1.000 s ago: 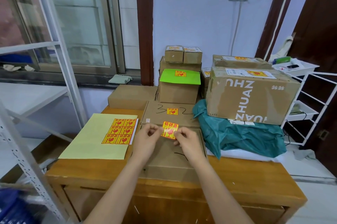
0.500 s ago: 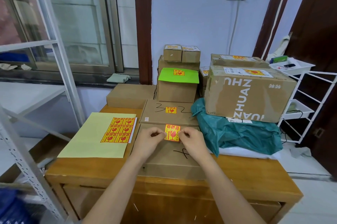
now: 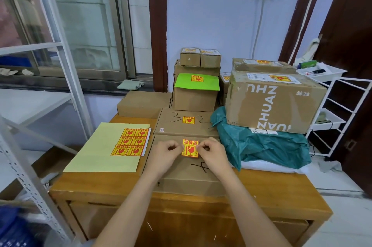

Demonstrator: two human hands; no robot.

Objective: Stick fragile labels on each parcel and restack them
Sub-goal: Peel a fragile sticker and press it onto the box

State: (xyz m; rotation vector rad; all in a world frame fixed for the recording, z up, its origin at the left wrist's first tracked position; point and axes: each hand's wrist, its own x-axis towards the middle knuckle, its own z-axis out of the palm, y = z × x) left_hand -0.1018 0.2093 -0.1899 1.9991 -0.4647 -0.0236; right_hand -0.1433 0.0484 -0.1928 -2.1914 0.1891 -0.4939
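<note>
Label pinched at both side edges, left hand and right hand stretching it flat over the near parcel so it lands smooth; sticker sheet waits at nine o'clock on the bench.

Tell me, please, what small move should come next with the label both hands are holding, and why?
Probably lower it flat and press it down: both hands pinch the fragile label by its edges just over the near parcel, whose top shows no label yet.
</note>
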